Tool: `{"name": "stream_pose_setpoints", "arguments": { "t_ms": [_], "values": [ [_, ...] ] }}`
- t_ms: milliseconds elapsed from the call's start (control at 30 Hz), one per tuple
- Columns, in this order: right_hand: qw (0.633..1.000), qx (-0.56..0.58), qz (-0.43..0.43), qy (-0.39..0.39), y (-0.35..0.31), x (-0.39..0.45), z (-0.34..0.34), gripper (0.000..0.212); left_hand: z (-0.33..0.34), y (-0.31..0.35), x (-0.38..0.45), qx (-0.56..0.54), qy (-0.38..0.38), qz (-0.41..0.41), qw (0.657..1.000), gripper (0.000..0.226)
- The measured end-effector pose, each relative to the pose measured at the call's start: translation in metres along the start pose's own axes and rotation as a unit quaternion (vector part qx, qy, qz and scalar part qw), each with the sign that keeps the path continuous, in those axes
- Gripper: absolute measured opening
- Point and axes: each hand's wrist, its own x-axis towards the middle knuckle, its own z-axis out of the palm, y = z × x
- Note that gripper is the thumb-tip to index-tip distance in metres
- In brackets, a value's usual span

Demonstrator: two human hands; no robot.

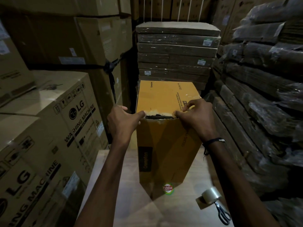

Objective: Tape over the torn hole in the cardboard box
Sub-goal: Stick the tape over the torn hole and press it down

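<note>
In the head view, the yellow cardboard box stands upright on the pale table, in the middle of the picture, and the torn hole runs along its near top edge, at about 12 o'clock from your forearms. Your left hand rests at 9 o'clock of the tear, fingers spread loosely, the thumb tip touching the left end of the ragged edge. Your right hand sits at 3 o'clock of the tear, thumb and forefinger pinching the torn flap at the right end. Neither hand holds tape.

I judge that you are now closing the tear before taping. To do it well, press both ragged lips down and together, so the dark gap disappears and the edges lie flat. Smooth the loose paper fibres, because tape sticks badly on them. Keep one hand on the closed tear when you reach for the tape.

The tape roll lies at 5 o'clock from the box, near the table corner, with the scissors just beside it, so your right hand is closer to them. The strip should probably go past both ends of the tear and fold over the edge.
</note>
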Motion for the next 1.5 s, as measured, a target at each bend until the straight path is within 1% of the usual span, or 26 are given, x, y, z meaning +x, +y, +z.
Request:
{"name": "stream_pose_setpoints", "arguments": {
  "t_ms": [67,167,267,333,400,500,567,800,900,1033,1233,1333,1500],
  "values": [
    [1.0,0.001,0.011,-0.007,0.002,-0.001,-0.002,0.028,-0.001,0.001,0.0,-0.007,-0.008,-0.008,1.0,0.069],
    [1.0,0.011,0.016,-0.002,0.006,-0.005,-0.006,0.022,-0.002,0.001,0.0,-0.027,-0.018,-0.012,0.999,0.06],
    [0.994,0.099,0.036,-0.026,0.009,-0.013,-0.009,0.016,-0.005,-0.001,-0.002,-0.046,-0.027,-0.01,0.999,0.056],
    [0.987,0.139,0.056,-0.048,0.01,-0.016,-0.012,0.015,-0.007,-0.001,-0.004,-0.057,-0.04,-0.016,0.997,0.058],
    [0.98,0.169,0.08,-0.073,0.011,-0.018,-0.015,0.019,-0.008,-0.002,-0.006,-0.069,-0.053,-0.024,0.996,0.064],
    [0.963,0.219,0.11,-0.116,0.01,-0.018,-0.016,0.03,-0.007,-0.002,-0.008,-0.069,-0.07,-0.02,0.995,0.077],
    [0.957,0.235,0.119,-0.126,0.01,-0.018,-0.015,0.034,-0.006,-0.002,-0.009,-0.076,-0.084,-0.027,0.993,0.08],
    [0.94,0.285,0.127,-0.14,0.02,-0.02,-0.013,0.03,-0.009,-0.01,-0.003,-0.149,-0.15,-0.099,0.973,0.068],
    [0.936,0.301,0.111,-0.142,0.024,-0.022,-0.012,0.031,-0.011,-0.015,-0.001,-0.169,-0.169,-0.1,0.966,0.066],
    [0.95,0.281,0.079,-0.114,0.026,-0.027,-0.007,0.029,-0.01,-0.021,-0.003,-0.157,-0.164,-0.064,0.972,0.062],
    [0.984,0.178,-0.003,-0.017,0.03,-0.034,0.008,0.023,-0.005,-0.026,-0.008,-0.129,-0.132,0.017,0.983,0.052],
    [0.988,0.146,-0.044,0.026,0.031,-0.037,0.015,0.023,-0.002,-0.029,-0.011,-0.094,-0.101,0.07,0.988,0.05],
    [0.989,0.089,-0.106,0.059,0.03,-0.043,0.019,0.028,0.002,-0.033,-0.016,-0.045,-0.055,0.132,0.989,0.049]
  ]
}}
